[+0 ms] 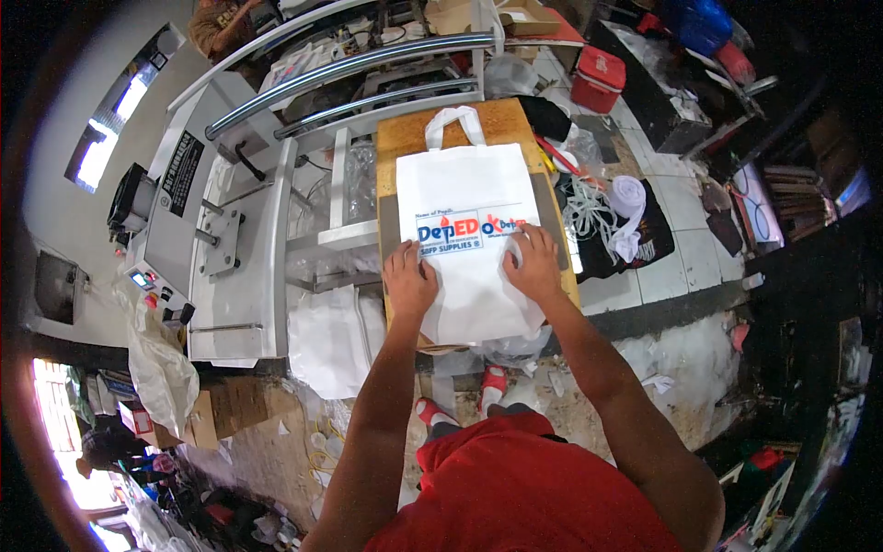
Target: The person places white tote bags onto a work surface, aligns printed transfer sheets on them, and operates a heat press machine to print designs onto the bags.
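A white tote bag (469, 184) lies flat on a wooden board (402, 132), its handles pointing away from me. Across its middle is a print in blue and red with the words "DepED" and "SBFP SUPPLIES". At the bag's left edge rests my left hand (409, 279), fingers a little bent and apart, just beside the print. My right hand (536, 262) lies on the bag's right side, fingertips at the right end of the print. Both look open, palms down, though the undersides of the fingers are hidden.
Left of the board stands a heat press machine (207, 239) with metal rails (349, 78). A stack of white bags (331, 336) sits beside the board. To the right are white cords (589, 212), a white fabric roll (627, 202) and a red cooler (598, 78). A person (221, 26) is at the back.
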Demonstrator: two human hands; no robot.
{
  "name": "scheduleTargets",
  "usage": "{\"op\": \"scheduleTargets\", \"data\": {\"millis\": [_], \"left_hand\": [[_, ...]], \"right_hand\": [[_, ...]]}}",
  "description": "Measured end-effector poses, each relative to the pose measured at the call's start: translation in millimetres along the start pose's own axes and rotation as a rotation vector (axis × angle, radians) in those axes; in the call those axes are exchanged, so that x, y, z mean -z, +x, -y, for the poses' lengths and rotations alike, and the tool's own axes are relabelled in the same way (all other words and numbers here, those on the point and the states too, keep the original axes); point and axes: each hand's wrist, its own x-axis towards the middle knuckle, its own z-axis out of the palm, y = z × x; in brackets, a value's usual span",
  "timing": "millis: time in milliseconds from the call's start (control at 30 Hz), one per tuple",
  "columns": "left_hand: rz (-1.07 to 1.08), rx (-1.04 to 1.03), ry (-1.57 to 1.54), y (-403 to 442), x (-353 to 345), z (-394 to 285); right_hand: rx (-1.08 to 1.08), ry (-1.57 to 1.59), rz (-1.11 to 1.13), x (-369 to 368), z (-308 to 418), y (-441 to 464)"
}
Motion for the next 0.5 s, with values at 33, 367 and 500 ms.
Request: {"op": "scheduleTargets", "data": {"millis": [33,367,500], "left_hand": [[-0.008,0.0,-0.001,-0.1,-0.3,0.2],[-0.017,-0.016,-0.021,2.0,4.2,-4.9],[-0.001,0.009,-0.02,1.5,6.4,-6.6]], "right_hand": [[0.007,0.003,-0.01,0.7,-0.3,0.0],[-0.018,0.002,0.002,1.9,0.8,-0.2],[0.0,-0.005,-0.007,1.2,-1.0,0.0]]}}
